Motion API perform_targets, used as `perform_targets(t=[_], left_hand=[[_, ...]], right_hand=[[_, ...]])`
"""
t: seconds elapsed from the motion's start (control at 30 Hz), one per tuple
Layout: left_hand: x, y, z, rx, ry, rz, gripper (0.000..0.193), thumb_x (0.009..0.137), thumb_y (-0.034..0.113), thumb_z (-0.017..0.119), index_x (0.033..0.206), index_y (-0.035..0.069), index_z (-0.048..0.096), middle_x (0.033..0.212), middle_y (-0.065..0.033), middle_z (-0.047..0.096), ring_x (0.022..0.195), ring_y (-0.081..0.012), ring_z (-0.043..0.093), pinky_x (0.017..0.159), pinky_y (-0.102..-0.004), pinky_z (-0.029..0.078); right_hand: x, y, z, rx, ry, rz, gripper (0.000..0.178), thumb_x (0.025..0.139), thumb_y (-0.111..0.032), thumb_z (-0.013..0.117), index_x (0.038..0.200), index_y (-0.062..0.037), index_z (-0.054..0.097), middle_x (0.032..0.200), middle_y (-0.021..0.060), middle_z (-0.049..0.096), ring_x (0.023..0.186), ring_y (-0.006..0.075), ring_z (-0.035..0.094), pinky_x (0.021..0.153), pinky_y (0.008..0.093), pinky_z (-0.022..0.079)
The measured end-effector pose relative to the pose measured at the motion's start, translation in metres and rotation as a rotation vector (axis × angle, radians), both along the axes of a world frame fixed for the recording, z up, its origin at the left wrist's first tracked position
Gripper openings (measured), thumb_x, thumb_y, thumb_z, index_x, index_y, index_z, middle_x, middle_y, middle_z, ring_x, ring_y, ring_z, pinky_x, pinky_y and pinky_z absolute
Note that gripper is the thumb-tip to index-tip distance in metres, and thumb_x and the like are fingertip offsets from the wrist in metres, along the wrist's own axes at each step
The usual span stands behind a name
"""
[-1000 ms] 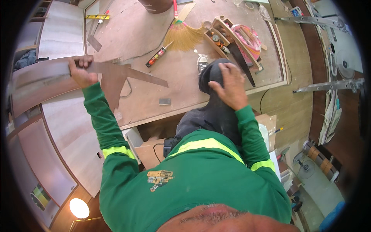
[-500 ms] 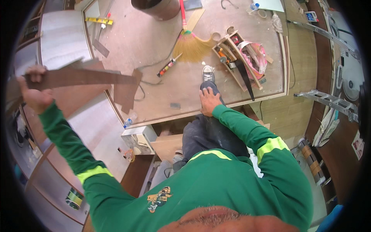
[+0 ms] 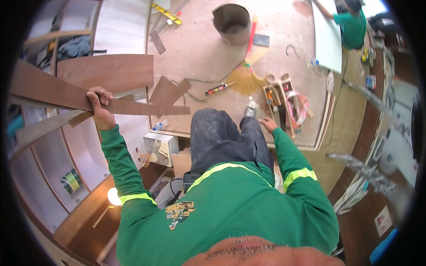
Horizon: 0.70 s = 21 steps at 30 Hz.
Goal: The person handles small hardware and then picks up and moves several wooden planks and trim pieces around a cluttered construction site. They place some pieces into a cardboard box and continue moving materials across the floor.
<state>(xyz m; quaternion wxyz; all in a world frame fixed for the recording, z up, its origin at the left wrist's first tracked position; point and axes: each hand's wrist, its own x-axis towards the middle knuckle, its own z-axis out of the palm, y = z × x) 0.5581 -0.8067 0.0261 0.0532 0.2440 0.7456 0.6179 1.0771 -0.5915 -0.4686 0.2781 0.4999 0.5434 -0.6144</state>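
Observation:
My left hand (image 3: pixel 103 108) is closed round long, thin brown laminate strips (image 3: pixel 142 107), out to my left. They stretch past the hand on both sides, and their far-left ends run toward the dark rim. A wider brown sheet (image 3: pixel 106 71) lies just beyond. My right hand (image 3: pixel 267 125) is low beside my right knee, fingers stretched out and holding nothing. Near it stands a wooden tool box (image 3: pixel 290 113) with tools and a pink bag in it. A handsaw (image 3: pixel 282 116) leans there. Smaller brown offcuts (image 3: pixel 167 95) lie on the platform ahead.
On the platform (image 3: pixel 208 124) lie a straw broom (image 3: pixel 248 80), a sealant tube (image 3: pixel 216 90), a yellow spirit level (image 3: pixel 166 13) and a plastic bottle (image 3: pixel 160 125). A brown rolled sheet (image 3: pixel 233 37) stands farther off. A co-worker in green (image 3: pixel 351 29) is at a white panel (image 3: pixel 327 40). A ladder (image 3: pixel 368 170) is right.
My left hand has come inward and slightly down in the picture with the strips. My right hand has left my thigh. The view has shifted; both my knees and a co-worker now show.

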Motion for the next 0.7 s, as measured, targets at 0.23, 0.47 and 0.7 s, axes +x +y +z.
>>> perform_targets(t=[0.23, 0.47, 0.7], left_hand=[[-0.029, -0.133, -0.039, -0.136, -0.195, 0.341, 0.047, 0.105, 0.051, 0.049, 0.085, 0.009, 0.051, 0.072, 0.0033, 0.038, 0.061, -0.0087, 0.036, 0.060, -0.0258, 0.038], [-0.120, -0.159, -0.147, -0.378, -0.290, 0.408, 0.047, 0.104, 0.053, 0.050, 0.085, 0.010, 0.056, 0.077, 0.0032, 0.048, 0.064, -0.0081, 0.041, 0.058, -0.0265, 0.036], [-0.309, -0.094, -0.238, -0.120, -0.464, 0.396, 0.047, 0.105, 0.054, 0.046, 0.085, 0.012, 0.051, 0.074, 0.0035, 0.039, 0.065, -0.0088, 0.038, 0.061, -0.0282, 0.037]], right_hand=[[0.020, 0.112, 0.029, 0.014, -0.197, 0.169, 0.059, 0.089, -0.047, 0.070, 0.132, -0.0064, 0.061, 0.111, 0.0096, 0.069, 0.097, 0.0240, 0.069, 0.068, 0.0495, 0.057], [-0.157, 0.163, 0.088, 0.109, -0.116, 0.176, 0.046, 0.092, -0.044, 0.068, 0.126, -0.0120, 0.064, 0.106, 0.0062, 0.071, 0.088, 0.0200, 0.068, 0.065, 0.0443, 0.056], [-0.401, 0.155, 0.116, 0.040, -0.071, 0.239, 0.048, 0.095, -0.030, 0.065, 0.130, 0.0027, 0.059, 0.090, 0.0077, 0.068, 0.078, 0.0163, 0.068, 0.066, 0.0302, 0.055]])
